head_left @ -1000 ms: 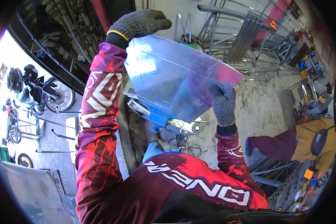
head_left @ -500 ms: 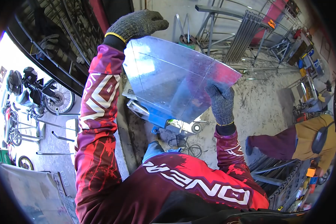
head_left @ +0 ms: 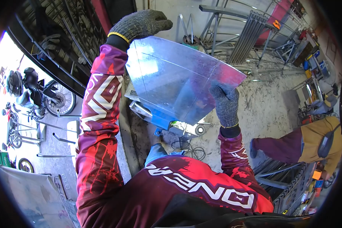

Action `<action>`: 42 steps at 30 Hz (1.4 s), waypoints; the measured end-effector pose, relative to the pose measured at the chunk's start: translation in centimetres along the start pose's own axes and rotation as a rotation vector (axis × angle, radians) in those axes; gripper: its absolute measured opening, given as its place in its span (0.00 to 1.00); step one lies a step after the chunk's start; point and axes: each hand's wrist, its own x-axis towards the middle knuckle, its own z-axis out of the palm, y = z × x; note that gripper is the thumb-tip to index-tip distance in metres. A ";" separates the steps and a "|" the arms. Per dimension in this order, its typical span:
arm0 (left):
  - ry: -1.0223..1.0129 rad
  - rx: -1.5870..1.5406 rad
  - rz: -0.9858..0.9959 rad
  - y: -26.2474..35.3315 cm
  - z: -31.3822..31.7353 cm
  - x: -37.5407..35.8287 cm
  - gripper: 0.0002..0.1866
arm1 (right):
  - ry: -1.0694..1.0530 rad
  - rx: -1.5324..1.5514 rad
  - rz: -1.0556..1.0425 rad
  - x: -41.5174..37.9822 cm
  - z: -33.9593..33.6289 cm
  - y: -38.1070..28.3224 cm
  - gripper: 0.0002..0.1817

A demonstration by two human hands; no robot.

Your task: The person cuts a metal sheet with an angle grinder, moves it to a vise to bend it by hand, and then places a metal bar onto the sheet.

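I hold up a shiny sheet of metal [head_left: 174,79] with a curved upper edge and thin lines scored or drawn across its face. My left hand [head_left: 142,26], in a grey knit glove with a yellow cuff edge, is closed at the sheet's upper left corner; its fingertips curl over and their grip is partly hidden. At the lower right edge, my right hand [head_left: 226,104], gloved the same way, pinches the sheet with the thumb on its near face. Behind the sheet's lower edge is a blue machine part [head_left: 163,118], mostly covered.
To the right stands a person in a tan top [head_left: 319,138]. Metal tubes [head_left: 247,38] lean on a rack at the back. A motorcycle [head_left: 34,91] is on the left. A dark cable [head_left: 193,152] lies on the floor near a small wheel [head_left: 199,130].
Glare on the sheet's upper left has grown brighter, with barely any shift of the sheet. Both hands keep their places on it.
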 end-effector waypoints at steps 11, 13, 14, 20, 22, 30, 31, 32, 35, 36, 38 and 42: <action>-0.032 -0.140 -0.174 0.8 -0.6 0.2 0.17 | 0.002 0.058 0.004 0.0 0.0 0.2 0.13; -0.047 -0.107 -0.162 0.7 -0.5 0.3 0.17 | -0.001 0.075 -0.014 0.0 0.0 0.1 0.13; -0.047 -0.109 -0.159 1.1 -1.1 0.3 0.17 | 0.002 0.073 -0.013 0.0 0.1 0.1 0.13; -0.054 -0.202 -0.118 0.7 -1.3 0.2 0.23 | -0.003 0.070 -0.001 0.0 0.2 -0.7 0.13; -0.032 -0.086 -0.011 -0.4 -0.1 0.1 0.23 | 0.000 0.007 0.005 0.0 0.2 -1.1 0.13; -0.103 -0.229 -0.194 1.5 -2.2 0.4 0.25 | -0.002 -0.016 -0.022 0.1 0.1 -0.9 0.12; -0.100 -0.227 -0.193 1.4 -2.0 0.5 0.25 | -0.002 -0.014 -0.018 0.0 0.1 -0.9 0.11; -0.100 -0.227 -0.193 1.4 -2.1 0.5 0.25 | -0.002 -0.014 -0.018 0.0 0.1 -0.8 0.11; -0.119 -0.230 -0.205 1.6 -2.4 0.5 0.25 | -0.005 -0.008 -0.038 0.0 0.1 -0.7 0.11; -0.110 -0.232 -0.190 1.6 -2.4 0.5 0.26 | -0.003 -0.020 -0.027 0.1 0.1 -0.8 0.11; -0.100 -0.233 -0.176 1.1 -2.0 0.3 0.26 | -0.001 -0.033 -0.017 0.1 0.1 -0.9 0.11; -0.051 -0.188 -0.105 1.4 -2.1 0.1 0.27 | -0.008 -0.049 -0.052 0.1 0.1 -0.7 0.11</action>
